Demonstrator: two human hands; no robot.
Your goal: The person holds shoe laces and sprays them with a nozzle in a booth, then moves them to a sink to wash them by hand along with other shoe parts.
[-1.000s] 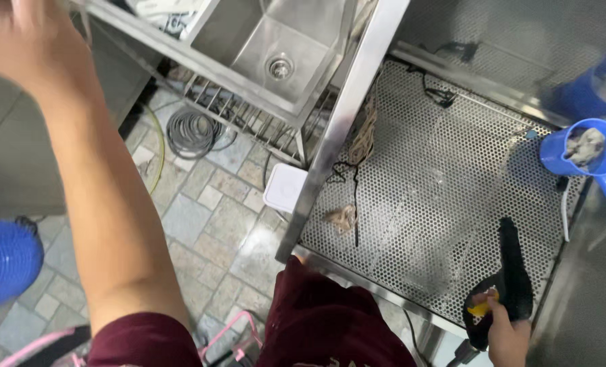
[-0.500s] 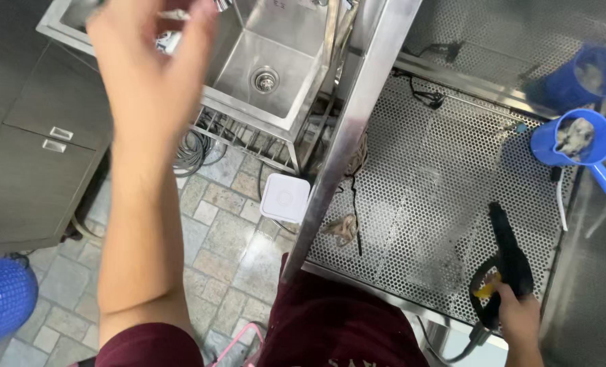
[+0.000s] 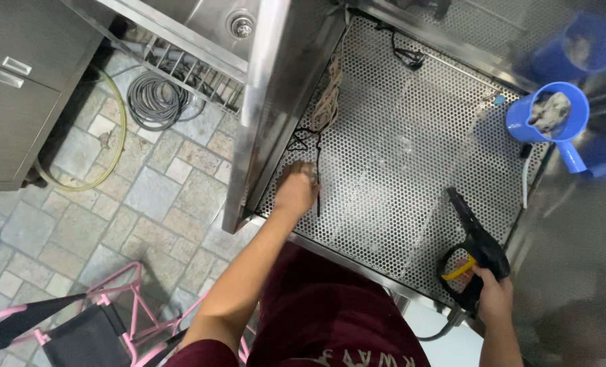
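Note:
My left hand (image 3: 296, 191) reaches down onto the perforated steel tray (image 3: 398, 163), near its left edge. Its fingers are curled over a small brownish scrap (image 3: 309, 174), which is mostly hidden under them. A black cable (image 3: 301, 141) and a tan rope (image 3: 328, 102) lie just beyond that hand. My right hand (image 3: 493, 298) grips a black spray gun (image 3: 476, 241) with a yellow trigger at the tray's front right, nozzle pointing away from me over the tray.
A blue jug (image 3: 547, 117) holding greyish scraps stands at the tray's right. A steel post (image 3: 258, 102) borders the tray's left. On the tiled floor are a coiled grey hose (image 3: 154, 102), a pink folding chair (image 3: 78, 319) and a grey cabinet (image 3: 17, 102). A sink (image 3: 240, 24) is above.
My left arm has come down from a raised position over the sink onto the tray, covering the brownish scrap. My view has shifted; my right hand still holds the spray gun.

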